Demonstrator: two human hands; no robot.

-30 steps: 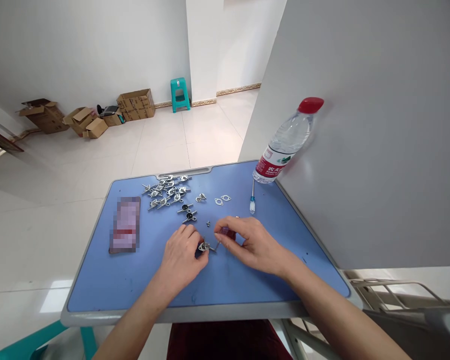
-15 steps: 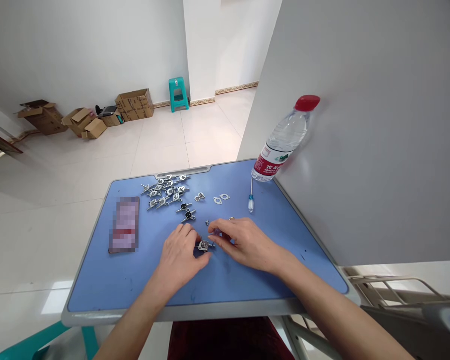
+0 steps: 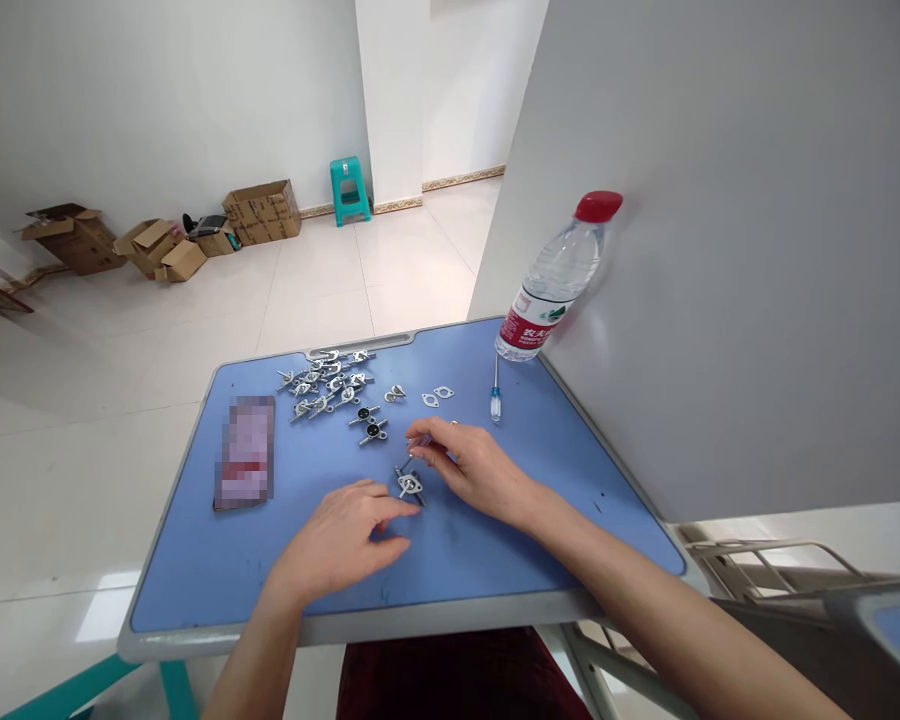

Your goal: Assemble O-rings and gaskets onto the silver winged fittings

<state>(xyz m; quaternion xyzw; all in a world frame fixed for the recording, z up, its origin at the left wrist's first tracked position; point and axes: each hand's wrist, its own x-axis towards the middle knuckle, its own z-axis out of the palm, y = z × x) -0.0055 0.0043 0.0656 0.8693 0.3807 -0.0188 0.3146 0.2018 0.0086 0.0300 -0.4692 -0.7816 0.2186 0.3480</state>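
Observation:
On the blue tabletop between my hands lies a small metal valve-like fitting (image 3: 409, 484) with an oval flange and side tubes. My left hand (image 3: 341, 540) is open beside it, index fingertip close to its lower end and thumb spread apart. The fingers of my right hand (image 3: 472, 465) are pinched round what looks like a small screwdriver (image 3: 405, 463); its thin shaft slants down to the fitting's upper end and its handle is mostly hidden. Farther back lie two fittings with black round centres (image 3: 375, 431), two flat oval plates (image 3: 442, 392) and small lever pieces (image 3: 395, 393).
Several similar metal fittings (image 3: 322, 380) are heaped at the back left. A blurred-out phone-like object (image 3: 244, 450) lies at left. A blue-handled screwdriver (image 3: 496, 402) and a water bottle (image 3: 555, 270) stand near the grey partition (image 3: 682, 250) on the right.
My left hand has let go of the fitting and drawn back down and left, its fingers spreading. The fitting has turned on the table. My right hand stays pinched near it.

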